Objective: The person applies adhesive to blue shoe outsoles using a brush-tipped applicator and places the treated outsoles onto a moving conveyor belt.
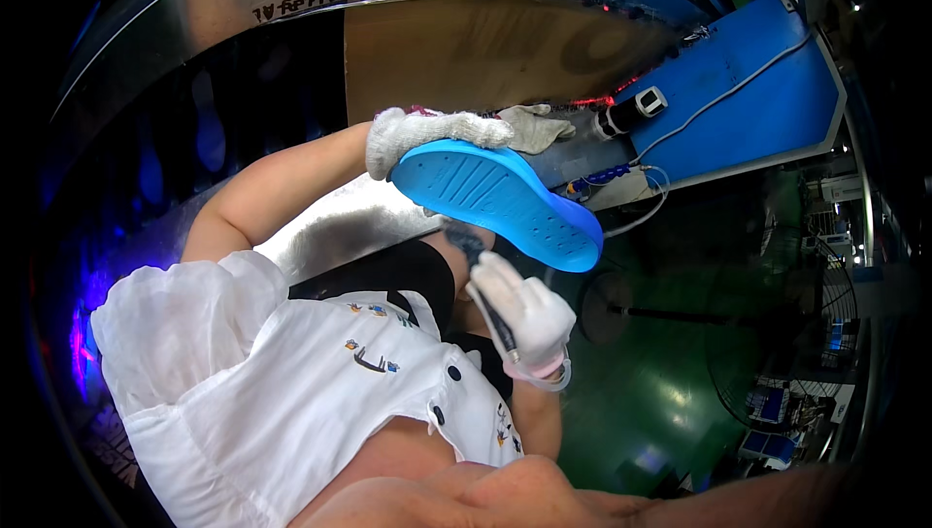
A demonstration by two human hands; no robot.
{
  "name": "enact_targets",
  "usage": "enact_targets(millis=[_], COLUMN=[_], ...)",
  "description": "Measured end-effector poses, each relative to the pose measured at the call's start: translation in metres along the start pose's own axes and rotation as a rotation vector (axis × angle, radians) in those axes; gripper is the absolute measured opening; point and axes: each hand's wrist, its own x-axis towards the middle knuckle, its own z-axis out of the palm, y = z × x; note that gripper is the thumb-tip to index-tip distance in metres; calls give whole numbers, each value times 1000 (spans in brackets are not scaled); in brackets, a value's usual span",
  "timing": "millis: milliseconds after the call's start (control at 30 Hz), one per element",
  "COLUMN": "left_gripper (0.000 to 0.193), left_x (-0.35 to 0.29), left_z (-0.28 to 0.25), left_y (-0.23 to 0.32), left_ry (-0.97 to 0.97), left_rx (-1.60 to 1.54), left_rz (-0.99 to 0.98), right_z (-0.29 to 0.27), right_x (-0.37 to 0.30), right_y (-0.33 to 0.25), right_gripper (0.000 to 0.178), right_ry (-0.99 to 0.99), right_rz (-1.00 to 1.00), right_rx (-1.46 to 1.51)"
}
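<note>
Bright blue covers the shoe sole [500, 196], which we see held in mid-air above the lap, slanting down to the right, its grooved and hole-dotted face toward us. Our left hand [437, 135], in a white knitted glove, is clamped on the sole's upper edge. Our right hand [526, 313], also white-gloved, has its fingers closed around a dark-handled brush [466, 239]; its dark bristles sit just beside the sole's lower edge, and we cannot tell whether they touch. Beyond the sole lies a loose greyish glove [537, 128], with a black cylinder with a white end [631, 113] near it. Behind these we see a brown panel [476, 57] and, rightward, a blue panel [748, 82].
</note>
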Motion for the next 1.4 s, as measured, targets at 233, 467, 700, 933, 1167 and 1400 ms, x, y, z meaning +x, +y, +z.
enact_targets(millis=[233,467,700,933,1167,1400], left_gripper=[65,51,57,76,89,67], left_x=[-1,-3,14,-7,-23,-36], left_z=[17,21,42,16,40,64], left_y=[23,43,36,21,106,152], left_ry=[225,246,107,162,240,766], left_rx=[-53,-220,-248,-334,-456,-237], left_rz=[-190,-261,-136,-182,324,262], right_z=[1,1,10,20,2,23], right_x=[-4,-2,14,7,-5,4], right_y=[17,30,19,33,12,7], right_gripper=[29,28,29,29,28,24], right_ry=[174,260,105,171,354,407], right_rz=[13,41,-25,-20,253,265], right_rx=[49,113,236,302,618,625])
